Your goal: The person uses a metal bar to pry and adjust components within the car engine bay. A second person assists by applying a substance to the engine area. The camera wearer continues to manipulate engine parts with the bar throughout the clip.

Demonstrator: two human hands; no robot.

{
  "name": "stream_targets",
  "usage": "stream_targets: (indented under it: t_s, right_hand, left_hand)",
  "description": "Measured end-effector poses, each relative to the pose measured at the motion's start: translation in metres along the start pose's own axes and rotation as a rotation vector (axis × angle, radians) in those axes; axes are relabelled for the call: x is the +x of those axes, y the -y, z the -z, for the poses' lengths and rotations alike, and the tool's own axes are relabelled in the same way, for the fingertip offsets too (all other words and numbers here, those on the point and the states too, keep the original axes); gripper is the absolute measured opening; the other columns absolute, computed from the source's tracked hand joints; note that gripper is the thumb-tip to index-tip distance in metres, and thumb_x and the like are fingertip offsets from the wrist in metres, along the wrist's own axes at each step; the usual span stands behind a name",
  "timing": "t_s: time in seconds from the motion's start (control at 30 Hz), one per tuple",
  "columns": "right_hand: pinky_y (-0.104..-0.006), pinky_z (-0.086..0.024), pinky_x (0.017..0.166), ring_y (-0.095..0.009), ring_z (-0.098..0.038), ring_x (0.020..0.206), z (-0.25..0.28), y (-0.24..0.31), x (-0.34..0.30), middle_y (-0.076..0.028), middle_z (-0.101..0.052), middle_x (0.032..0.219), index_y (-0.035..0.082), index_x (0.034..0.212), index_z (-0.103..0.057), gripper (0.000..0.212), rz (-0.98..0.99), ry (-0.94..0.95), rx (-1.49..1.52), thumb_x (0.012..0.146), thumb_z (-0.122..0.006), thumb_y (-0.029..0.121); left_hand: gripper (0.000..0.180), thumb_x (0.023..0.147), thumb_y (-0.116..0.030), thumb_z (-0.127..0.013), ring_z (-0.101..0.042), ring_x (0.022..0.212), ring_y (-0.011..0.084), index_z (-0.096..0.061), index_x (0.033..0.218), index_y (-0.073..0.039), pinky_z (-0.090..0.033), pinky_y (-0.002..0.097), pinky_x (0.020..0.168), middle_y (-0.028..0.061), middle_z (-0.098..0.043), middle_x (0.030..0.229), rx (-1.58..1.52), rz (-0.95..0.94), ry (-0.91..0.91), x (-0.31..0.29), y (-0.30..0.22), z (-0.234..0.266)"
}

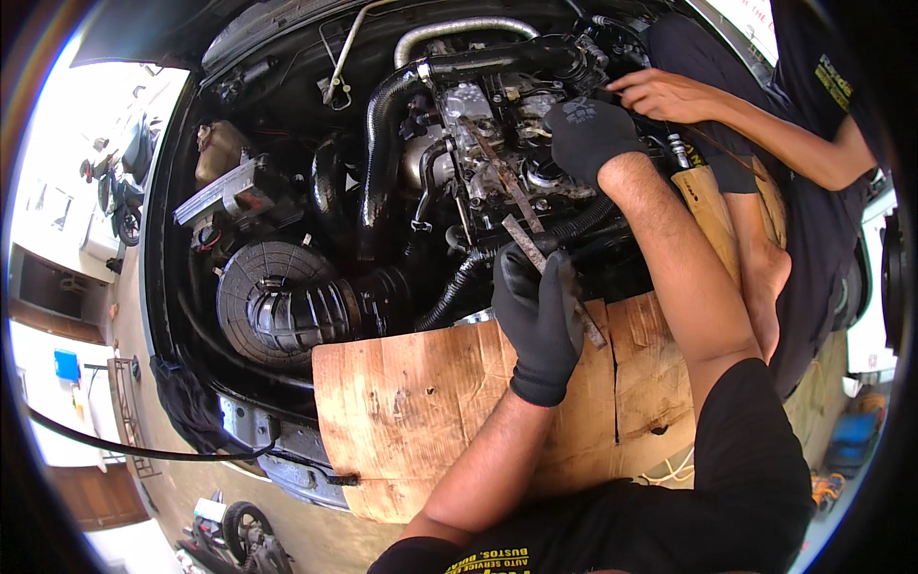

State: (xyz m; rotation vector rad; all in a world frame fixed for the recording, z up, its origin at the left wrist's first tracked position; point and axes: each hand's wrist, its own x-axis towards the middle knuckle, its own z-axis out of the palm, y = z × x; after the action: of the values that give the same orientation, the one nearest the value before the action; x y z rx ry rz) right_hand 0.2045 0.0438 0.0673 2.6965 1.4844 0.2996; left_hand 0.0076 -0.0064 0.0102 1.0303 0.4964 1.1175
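Observation:
Both of my hands wear dark gloves. My left hand [537, 316] is closed around a flat, worn metal strip [522, 236], which slants up from the cardboard toward the engine. Just beyond it, a second long, rusty strip [505, 175] lies slanted across the engine [469, 100]. My right hand [595, 137] is farther away, over the right side of the engine with its back up. Its fingers are mostly hidden, so I cannot tell what they touch. Close by on the right is another person's bare hand [665, 96], its fingertips at something thin.
A stained cardboard sheet [430, 402] covers the vehicle's front edge before me. To the left stand a round black air filter housing [273, 297] and a battery [229, 191]. A thick black hose [378, 163] arches over the engine. The other person's foot [765, 273] rests at the right.

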Motion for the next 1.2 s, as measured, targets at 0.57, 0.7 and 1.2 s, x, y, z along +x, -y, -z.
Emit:
stream_targets:
  t_s: [0.57,0.7,1.2]
  right_hand:
    - [-0.0472,-0.056,0.097,-0.034,-0.071,0.116,0.009,0.038,0.024,-0.016,-0.072,0.126,0.007,0.117,-0.076,0.035,0.164,0.245,0.004,0.091,-0.055,0.017]
    - [-0.05,-0.053,0.097,-0.039,-0.071,0.111,-0.007,0.026,0.039,-0.027,-0.072,0.117,-0.001,0.116,-0.07,0.033,0.242,0.215,-0.006,0.093,-0.054,0.017]
    - [-0.0463,-0.057,0.094,-0.032,-0.072,0.111,-0.049,0.018,0.103,-0.014,-0.074,0.124,0.01,0.118,-0.078,0.036,0.324,0.224,-0.076,0.091,-0.061,0.026]
  left_hand:
    - [0.012,0.1,-0.002,-0.058,-0.057,0.086,0.0075,-0.057,0.113,-0.001,-0.048,0.0238,0.077,0.004,-0.063,0.098,-0.186,0.131,0.033,0.001,0.007,0.012]
    - [0.013,0.101,-0.002,-0.058,-0.057,0.086,0.0077,-0.057,0.114,-0.001,-0.048,0.0239,0.076,0.0042,-0.063,0.098,-0.175,0.12,0.052,0.0,0.01,0.006]
    - [0.007,0.1,-0.002,-0.058,-0.057,0.089,0.0082,-0.057,0.107,0.0,-0.047,0.0244,0.08,0.0046,-0.064,0.099,-0.065,0.129,0.025,0.002,0.016,0.01]
